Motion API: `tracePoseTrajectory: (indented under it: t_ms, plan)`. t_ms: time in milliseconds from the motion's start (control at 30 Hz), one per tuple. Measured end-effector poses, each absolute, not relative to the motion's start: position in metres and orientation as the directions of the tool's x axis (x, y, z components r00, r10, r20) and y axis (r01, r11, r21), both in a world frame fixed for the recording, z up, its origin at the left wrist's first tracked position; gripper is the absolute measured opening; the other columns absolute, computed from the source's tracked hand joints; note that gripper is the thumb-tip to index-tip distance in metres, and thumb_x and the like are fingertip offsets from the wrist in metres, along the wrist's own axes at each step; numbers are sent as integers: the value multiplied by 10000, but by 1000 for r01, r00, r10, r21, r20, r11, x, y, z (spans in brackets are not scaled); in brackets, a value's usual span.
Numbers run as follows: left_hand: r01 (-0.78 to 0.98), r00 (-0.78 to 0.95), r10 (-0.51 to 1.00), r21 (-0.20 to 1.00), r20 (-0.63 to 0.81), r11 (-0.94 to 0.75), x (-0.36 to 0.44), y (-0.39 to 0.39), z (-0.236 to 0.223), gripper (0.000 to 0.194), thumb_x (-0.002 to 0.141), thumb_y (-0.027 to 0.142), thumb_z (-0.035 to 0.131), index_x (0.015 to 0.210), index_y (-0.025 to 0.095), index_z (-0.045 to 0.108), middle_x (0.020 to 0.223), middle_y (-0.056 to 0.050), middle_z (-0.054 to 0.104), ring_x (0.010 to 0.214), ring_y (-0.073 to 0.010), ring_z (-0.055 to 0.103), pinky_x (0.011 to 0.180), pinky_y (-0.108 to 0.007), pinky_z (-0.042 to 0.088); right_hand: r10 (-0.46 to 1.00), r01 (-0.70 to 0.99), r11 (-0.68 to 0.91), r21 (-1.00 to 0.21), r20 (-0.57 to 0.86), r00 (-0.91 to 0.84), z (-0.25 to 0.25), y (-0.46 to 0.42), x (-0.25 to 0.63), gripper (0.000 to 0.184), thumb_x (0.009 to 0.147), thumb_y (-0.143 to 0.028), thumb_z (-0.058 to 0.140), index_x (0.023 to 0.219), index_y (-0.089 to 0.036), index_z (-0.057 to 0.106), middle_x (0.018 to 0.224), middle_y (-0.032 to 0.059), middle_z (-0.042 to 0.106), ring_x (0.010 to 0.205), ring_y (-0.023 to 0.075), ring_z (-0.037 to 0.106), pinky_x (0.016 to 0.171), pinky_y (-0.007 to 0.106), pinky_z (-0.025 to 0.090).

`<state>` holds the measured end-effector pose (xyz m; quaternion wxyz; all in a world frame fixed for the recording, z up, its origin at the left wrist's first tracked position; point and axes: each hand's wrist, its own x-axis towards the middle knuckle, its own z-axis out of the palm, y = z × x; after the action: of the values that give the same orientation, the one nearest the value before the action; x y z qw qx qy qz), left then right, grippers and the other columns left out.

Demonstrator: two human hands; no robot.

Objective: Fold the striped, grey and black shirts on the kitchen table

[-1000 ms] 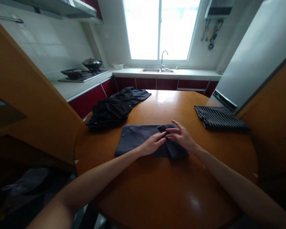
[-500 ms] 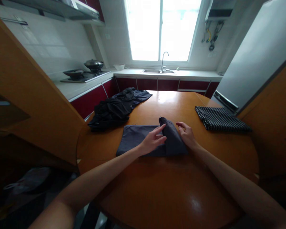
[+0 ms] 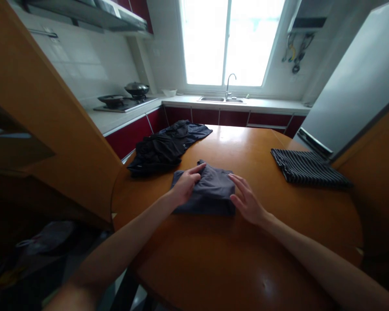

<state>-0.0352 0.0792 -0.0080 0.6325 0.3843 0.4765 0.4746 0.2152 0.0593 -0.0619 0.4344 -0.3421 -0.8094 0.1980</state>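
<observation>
A dark grey garment (image 3: 210, 192) lies folded into a compact rectangle on the round wooden table (image 3: 233, 255). My left hand (image 3: 186, 183) rests flat on its left part, fingers stretched out over the cloth. My right hand (image 3: 246, 201) lies open at the garment's right edge, fingers spread and touching the fold. Neither hand grips anything.
A heap of black clothes (image 3: 164, 149) lies at the table's far left. A folded striped cloth (image 3: 306, 172) sits at the far right. Beyond are a counter with a stove (image 3: 125, 101), a sink (image 3: 222, 99) under the window, and a fridge (image 3: 350, 86) on the right.
The garment's right part has been folded over to the left, halving its length. Both hands moved left with it and now lie flat on the fold.
</observation>
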Motion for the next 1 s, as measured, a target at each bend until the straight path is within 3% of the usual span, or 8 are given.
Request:
tracePoseTrajectory:
  t_ms: [67,133,200,300,367,467,733,1000]
  plan:
    - [-221,136,936,911,-323,347,-37,80,-9,810,660,96,589,1463,200,548,912,-56,769,663,-157,692,598,-232,546,694,442,720,-535,537,-479,-62,47,207,740,914,-428,640,1567,-223,358,1597,139,379,1484,311,325,1212,523,309]
    - [-159,92,945,932,-315,326,-35,80,-13,682,716,150,625,1398,174,616,987,-82,775,790,-189,721,701,-264,569,689,485,725,-490,516,-509,-65,41,201,777,904,-363,645,1591,-227,310,1624,135,336,1510,322,274,1216,550,301]
    - [-43,-5,984,983,-177,177,-32,79,-18,549,769,227,682,1314,157,682,1144,-105,756,1026,-229,703,906,-308,545,692,498,722,-480,510,-510,-69,42,199,722,930,-277,579,1596,-236,302,1624,123,342,1515,309,269,1214,559,308]
    - [158,-63,991,982,117,-106,-31,78,-18,474,776,288,758,1238,182,734,1332,-100,678,1287,-263,576,1144,-364,376,690,497,724,-478,506,-517,-73,47,200,714,906,-163,526,1587,-244,327,1620,109,356,1510,292,288,1217,557,313]
    - [202,-52,976,959,213,-199,-35,76,-11,471,779,294,768,1242,216,736,1387,-80,642,1338,-267,534,1179,-376,328,686,500,727,-470,502,-527,-75,48,201,784,840,-110,544,1584,-242,333,1625,107,347,1507,296,293,1219,561,313]
    - [165,-62,963,954,262,-249,-47,72,3,519,785,324,774,1291,232,706,1447,-63,592,1353,-274,519,1157,-373,363,676,514,736,-440,499,-542,-75,45,199,866,766,-69,549,1586,-240,329,1631,105,334,1512,305,276,1220,579,302]
    - [250,-146,976,960,163,-123,-99,59,-18,670,733,401,800,1350,180,657,1456,-102,583,1368,-299,506,1189,-423,331,661,556,750,-358,446,-604,-79,40,188,903,701,-32,521,1572,-194,350,1654,114,287,1532,280,221,1240,536,265]
    - [438,-52,998,899,43,-16,-130,63,-57,664,728,337,718,1360,149,643,1503,-129,531,1398,-293,479,1214,-428,283,656,565,755,-333,408,-635,-79,39,187,874,702,-26,512,1554,-174,387,1665,134,253,1546,283,175,1237,544,252]
